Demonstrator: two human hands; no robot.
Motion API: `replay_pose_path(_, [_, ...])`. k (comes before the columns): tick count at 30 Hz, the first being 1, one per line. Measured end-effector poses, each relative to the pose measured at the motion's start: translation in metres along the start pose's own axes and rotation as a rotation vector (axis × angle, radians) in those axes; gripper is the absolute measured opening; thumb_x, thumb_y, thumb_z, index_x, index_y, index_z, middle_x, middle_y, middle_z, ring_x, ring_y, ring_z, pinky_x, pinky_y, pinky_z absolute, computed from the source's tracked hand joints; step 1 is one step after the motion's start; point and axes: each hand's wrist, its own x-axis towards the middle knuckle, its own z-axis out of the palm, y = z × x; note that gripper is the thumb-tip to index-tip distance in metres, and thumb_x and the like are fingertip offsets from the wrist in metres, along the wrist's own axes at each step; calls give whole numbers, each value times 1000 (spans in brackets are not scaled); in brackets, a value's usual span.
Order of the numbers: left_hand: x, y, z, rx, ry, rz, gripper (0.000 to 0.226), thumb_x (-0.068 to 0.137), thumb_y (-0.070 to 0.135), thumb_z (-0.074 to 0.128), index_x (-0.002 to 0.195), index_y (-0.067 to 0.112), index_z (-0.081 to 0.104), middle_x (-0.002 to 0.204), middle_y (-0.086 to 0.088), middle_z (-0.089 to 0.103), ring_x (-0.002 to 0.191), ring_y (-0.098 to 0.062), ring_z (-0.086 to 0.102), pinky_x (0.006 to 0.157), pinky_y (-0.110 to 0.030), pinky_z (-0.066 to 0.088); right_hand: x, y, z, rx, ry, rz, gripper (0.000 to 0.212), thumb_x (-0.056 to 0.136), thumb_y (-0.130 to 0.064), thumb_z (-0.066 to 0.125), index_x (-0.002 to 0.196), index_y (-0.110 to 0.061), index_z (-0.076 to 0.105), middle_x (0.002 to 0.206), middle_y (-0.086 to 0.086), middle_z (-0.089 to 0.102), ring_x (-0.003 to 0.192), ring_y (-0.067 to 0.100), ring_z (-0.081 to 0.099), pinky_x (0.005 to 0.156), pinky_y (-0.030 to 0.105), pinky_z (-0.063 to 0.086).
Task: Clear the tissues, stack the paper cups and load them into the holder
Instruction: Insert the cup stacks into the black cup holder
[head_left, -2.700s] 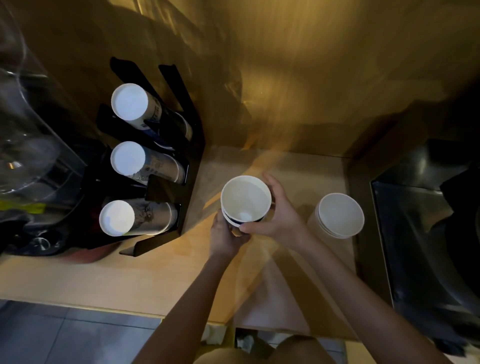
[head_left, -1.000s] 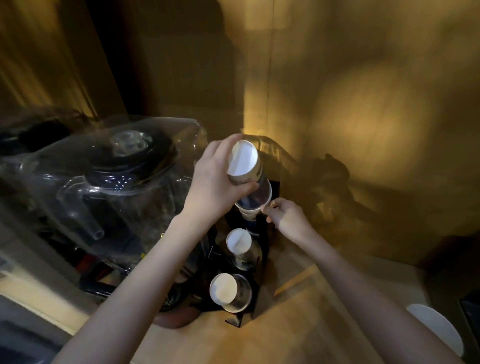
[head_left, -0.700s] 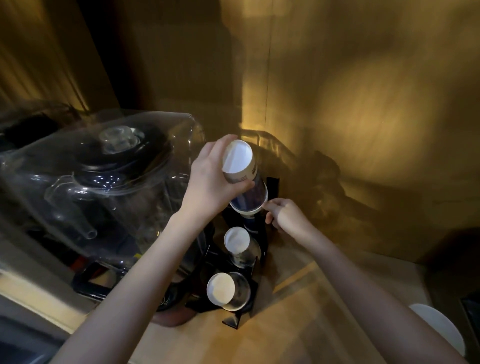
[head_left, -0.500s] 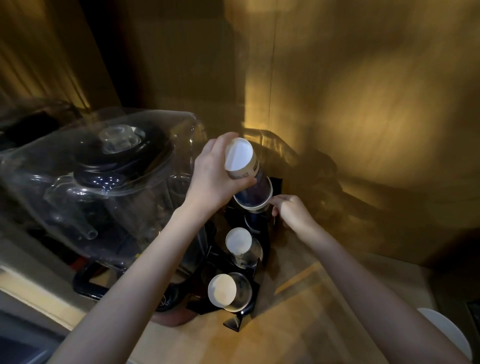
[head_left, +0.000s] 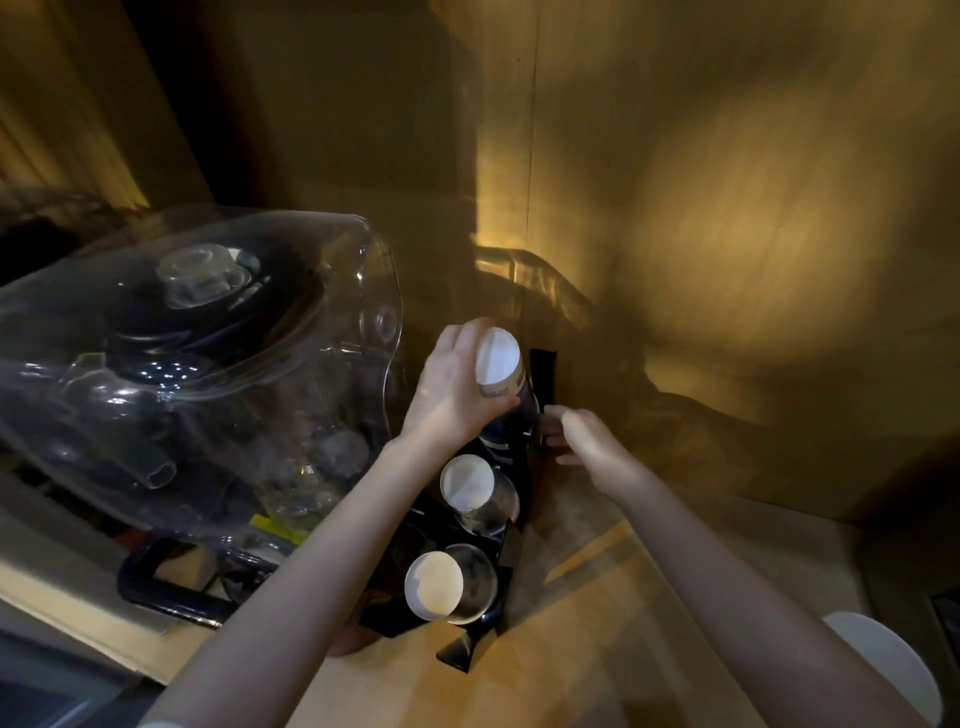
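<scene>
Head view, going left to right: sitting at the surface's left edge, a clear blender jar (head_left: 197, 374), bulky and close enough to catch an elbow. Just beside it, clamping round the upturned cup stack (head_left: 497, 364), the left hand (head_left: 457, 387), fingers wrapped on the pale upper end, guiding the dark lower end into the top slot of the black holder (head_left: 540, 384). Filling the two lower slots already, a middle stack (head_left: 467, 483) and a bottom stack (head_left: 435, 584). Steadying the holder's right side, the right hand (head_left: 582, 434), fingers curled against the frame; clamped or merely pressing, cannot tell. Probably worth keeping the stack in line with the slot, pushing gently, bracing the frame. Waiting near the surface's right edge, more white cups (head_left: 883, 665), not yet loaded.
</scene>
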Motion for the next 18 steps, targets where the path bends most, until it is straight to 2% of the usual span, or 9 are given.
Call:
replay_pose_path(2, [1,-4,12,16,-26,-26,78,64,18,80,131,14,39,129,-10,47,118,-26,47,97,-35,41,0,2,0,-5,13,-21,32,98,-23,35,116,-10,58,129,19,57,120,31,51,98,41,41])
replay_pose_path(4, [2,-8,22,32,-61,-50,77,65,17,80,130,15,38,128,-11,47,117,-29,48,96,-37,42,0,3,0,-8,35,-56,37,97,-23,36,116,0,58,129,25,56,120,34,51,101,45,41])
replay_pose_path(5, [3,-10,26,42,-78,-58,76,65,17,80,129,15,38,128,-12,47,118,-30,48,95,-38,43,-1,3,0,-10,42,-79,40,97,-23,36,118,5,56,129,26,56,120,35,51,101,46,40])
replay_pose_path(7, [5,-14,31,63,-105,-68,74,68,18,78,129,15,37,131,-12,45,118,-32,48,93,-39,44,-3,2,0,-46,47,-148,39,97,-23,37,117,4,57,126,25,58,118,35,52,95,44,42])
replay_pose_path(11, [10,-15,36,87,-165,-79,78,73,16,73,136,13,26,142,-13,33,124,-32,43,96,-40,43,-3,5,-2,-255,48,-317,34,96,-26,38,109,-8,64,107,15,66,97,26,58,81,39,41])
replay_pose_path(13, [10,-13,37,113,-185,-79,80,76,17,71,138,13,22,146,-13,27,125,-33,43,95,-41,45,-5,7,-3,-432,73,-414,35,96,-27,36,94,-6,64,89,15,63,83,28,57,71,34,37])
replay_pose_path(14, [9,-12,38,133,-195,-79,80,77,18,69,139,13,20,147,-13,25,124,-33,43,93,-42,47,-7,7,-4,-558,95,-473,36,96,-26,34,85,-6,61,83,15,61,82,31,56,69,36,37])
replay_pose_path(15, [9,-11,38,159,-205,-79,80,78,20,68,140,13,18,147,-13,23,123,-34,44,90,-42,48,-11,6,-5,-700,116,-523,36,97,-26,32,85,-6,60,85,15,61,89,33,56,72,38,38])
replay_pose_path(18, [8,-10,35,208,-252,-95,84,78,28,68,141,14,14,147,-14,23,128,-34,38,94,-42,46,-25,2,-11,-979,160,-616,40,98,-28,28,114,-9,60,119,11,64,118,28,49,93,42,40])
